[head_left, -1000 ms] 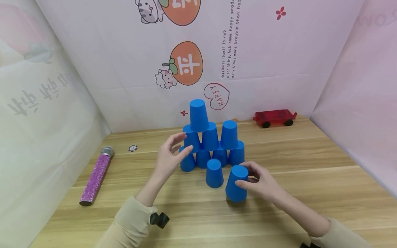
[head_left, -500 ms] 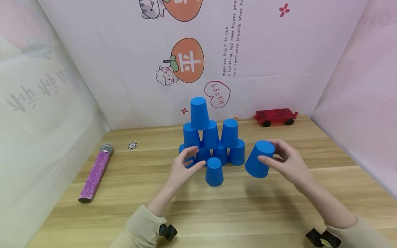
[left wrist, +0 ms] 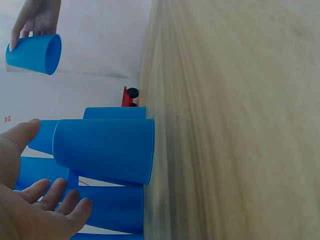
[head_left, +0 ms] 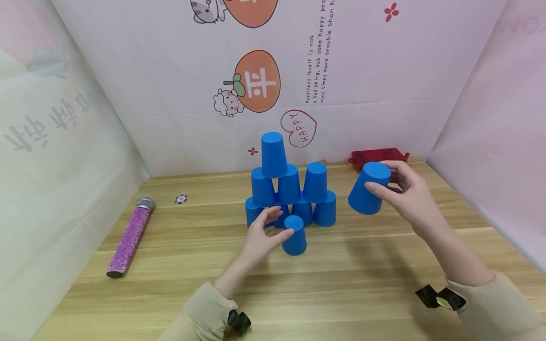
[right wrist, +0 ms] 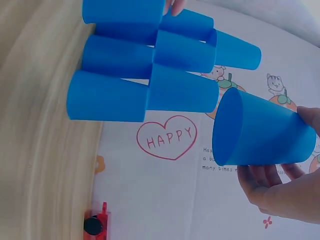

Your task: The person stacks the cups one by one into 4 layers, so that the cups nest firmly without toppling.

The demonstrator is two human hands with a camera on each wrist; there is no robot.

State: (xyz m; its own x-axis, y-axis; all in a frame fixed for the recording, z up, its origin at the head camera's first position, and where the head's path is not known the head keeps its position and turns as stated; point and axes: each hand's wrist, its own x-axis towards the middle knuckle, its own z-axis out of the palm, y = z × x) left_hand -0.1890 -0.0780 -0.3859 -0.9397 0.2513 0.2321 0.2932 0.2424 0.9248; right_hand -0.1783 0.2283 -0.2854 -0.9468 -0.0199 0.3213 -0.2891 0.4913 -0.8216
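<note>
My right hand (head_left: 409,194) grips an upside-down blue cup (head_left: 368,189) in the air, right of the stack; the right wrist view shows this held cup (right wrist: 265,132) tilted, thumb on one side and fingers on the other. My left hand (head_left: 262,239) has its thumb and fingers spread around the near side of a single blue cup (head_left: 295,239) standing upside down in front. In the left wrist view that front cup (left wrist: 105,150) lies between the spread thumb and fingers. Behind it rises a stack of upside-down blue cups (head_left: 315,182) in three levels, with one top cup (head_left: 274,155) at the left.
A purple glittery microphone (head_left: 131,239) lies on the wooden table (head_left: 204,255) at the left, near a small poker chip (head_left: 181,199). At the back right stands a red toy car (head_left: 362,156), partly behind the held cup. Printed sheets (head_left: 170,71) enclose the table.
My right hand has lifted its cup off the table, up and to the right. My left hand has moved from beside the stack rightward and down to the front cup.
</note>
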